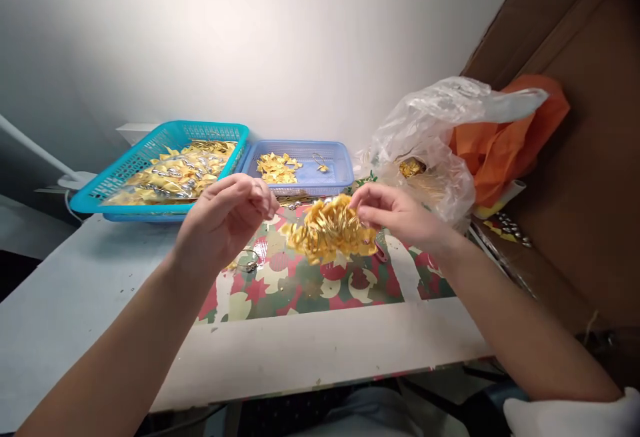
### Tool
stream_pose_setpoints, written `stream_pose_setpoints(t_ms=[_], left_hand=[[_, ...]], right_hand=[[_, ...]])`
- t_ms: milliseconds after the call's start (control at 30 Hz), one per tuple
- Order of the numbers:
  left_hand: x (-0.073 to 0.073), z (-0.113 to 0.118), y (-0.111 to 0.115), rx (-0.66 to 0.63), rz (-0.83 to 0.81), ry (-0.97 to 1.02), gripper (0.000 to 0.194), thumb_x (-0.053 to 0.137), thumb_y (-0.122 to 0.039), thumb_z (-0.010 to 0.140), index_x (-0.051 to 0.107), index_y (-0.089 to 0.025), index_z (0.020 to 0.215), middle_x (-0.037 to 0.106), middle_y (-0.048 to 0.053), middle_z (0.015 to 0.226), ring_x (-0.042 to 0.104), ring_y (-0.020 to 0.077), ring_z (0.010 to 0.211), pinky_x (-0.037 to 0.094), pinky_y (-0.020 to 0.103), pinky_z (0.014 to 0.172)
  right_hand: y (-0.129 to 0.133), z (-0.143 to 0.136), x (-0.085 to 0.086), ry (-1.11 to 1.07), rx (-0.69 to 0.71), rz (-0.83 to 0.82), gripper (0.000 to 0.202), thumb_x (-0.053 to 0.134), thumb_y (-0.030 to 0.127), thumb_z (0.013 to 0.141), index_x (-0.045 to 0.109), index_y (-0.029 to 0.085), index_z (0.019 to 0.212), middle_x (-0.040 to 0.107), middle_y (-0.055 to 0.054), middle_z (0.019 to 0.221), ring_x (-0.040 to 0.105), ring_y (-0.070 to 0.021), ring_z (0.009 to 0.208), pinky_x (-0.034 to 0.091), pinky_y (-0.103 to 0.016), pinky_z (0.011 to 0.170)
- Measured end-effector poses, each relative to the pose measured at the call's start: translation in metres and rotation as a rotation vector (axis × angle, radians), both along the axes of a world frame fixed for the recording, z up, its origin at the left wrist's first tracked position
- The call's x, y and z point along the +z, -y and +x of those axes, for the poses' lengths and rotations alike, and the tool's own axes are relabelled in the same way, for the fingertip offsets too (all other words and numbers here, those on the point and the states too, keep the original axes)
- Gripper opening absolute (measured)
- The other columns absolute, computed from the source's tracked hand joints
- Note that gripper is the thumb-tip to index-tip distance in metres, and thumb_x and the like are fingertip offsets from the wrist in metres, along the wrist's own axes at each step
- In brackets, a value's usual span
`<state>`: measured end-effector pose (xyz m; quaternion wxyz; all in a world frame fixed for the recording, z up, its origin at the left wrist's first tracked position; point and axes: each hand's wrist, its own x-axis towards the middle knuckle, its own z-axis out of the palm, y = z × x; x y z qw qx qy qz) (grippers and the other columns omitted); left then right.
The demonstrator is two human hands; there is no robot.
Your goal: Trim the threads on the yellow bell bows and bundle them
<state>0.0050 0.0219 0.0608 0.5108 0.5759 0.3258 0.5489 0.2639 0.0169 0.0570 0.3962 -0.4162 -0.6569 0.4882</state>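
My right hand (pixel 400 213) pinches the right side of a bunch of yellow petal-like pieces on curled gold wire (pixel 330 227), held over the patterned mat (pixel 280 283). To the left of the bunch, my left hand (pixel 227 213) is closed, fingertips pressed together; whatever they may hold is too small to make out. Below the left hand lies a small loop of wire (pixel 247 261) with a bit of yellow by it. A reddish tool handle (pixel 381 251) shows partly behind the bunch.
A turquoise basket (pixel 165 131) of yellow pieces and silvery bits stands at the back left. Beside it, a blue basket (pixel 333 150) contains loose yellow pieces. At the right are a clear plastic bag (pixel 425 117), orange material (pixel 493 150) and a brown cardboard panel (pixel 575 177).
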Motion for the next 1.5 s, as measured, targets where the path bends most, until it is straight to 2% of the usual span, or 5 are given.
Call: stream_pose_setpoints(t_ms=[233,467,633,1300,1500], left_hand=[[-0.004,-0.003,-0.007,-0.005,-0.066,0.16,0.024,0.065,-0.032,0.077,0.057,-0.024,0.056,0.042,-0.003,0.052,0.038,0.01,0.048,0.043,0.028,0.054],[0.016,0.015,-0.006,-0.29,0.092,0.145,0.02,0.074,-0.037,0.074,0.076,-0.022,0.061,0.063,0.0,0.055,0.059,0.011,0.054,0.053,0.026,0.06],[0.022,0.032,-0.016,-0.146,0.01,-0.022,0.009,0.075,-0.026,0.075,0.08,-0.022,0.082,0.075,0.003,0.075,0.067,0.0116,0.064,0.055,0.022,0.061],[-0.024,0.027,-0.04,-0.208,-0.134,-0.328,0.022,0.072,-0.037,0.079,0.076,-0.019,0.065,0.07,0.002,0.063,0.059,0.0119,0.064,0.045,0.024,0.064],[-0.034,0.022,-0.046,-0.275,-0.21,-0.274,0.021,0.073,-0.039,0.079,0.079,-0.019,0.079,0.071,0.002,0.068,0.056,0.0095,0.061,0.044,0.022,0.062]], right_hand=[[0.001,0.01,-0.004,-0.004,0.056,0.006,0.004,0.055,0.024,0.087,0.058,0.021,0.088,0.047,0.005,0.067,0.043,-0.0085,0.059,0.033,-0.021,0.051],[0.002,-0.004,0.032,0.374,0.103,0.308,0.016,0.051,0.013,0.086,0.061,0.02,0.096,0.05,0.005,0.067,0.04,-0.0073,0.054,0.031,-0.022,0.05],[-0.004,-0.016,0.049,0.471,0.071,0.495,0.012,0.052,0.016,0.088,0.06,0.021,0.095,0.054,0.005,0.068,0.04,-0.0063,0.053,0.031,-0.022,0.05],[-0.046,-0.031,0.001,0.04,-0.082,0.333,0.018,0.062,0.035,0.086,0.065,0.021,0.096,0.067,-0.003,0.092,0.06,-0.0125,0.077,0.048,-0.026,0.068],[-0.052,-0.025,-0.005,0.207,0.084,0.208,0.02,0.069,0.034,0.079,0.071,0.019,0.093,0.071,-0.005,0.094,0.063,-0.0151,0.075,0.05,-0.029,0.066]])
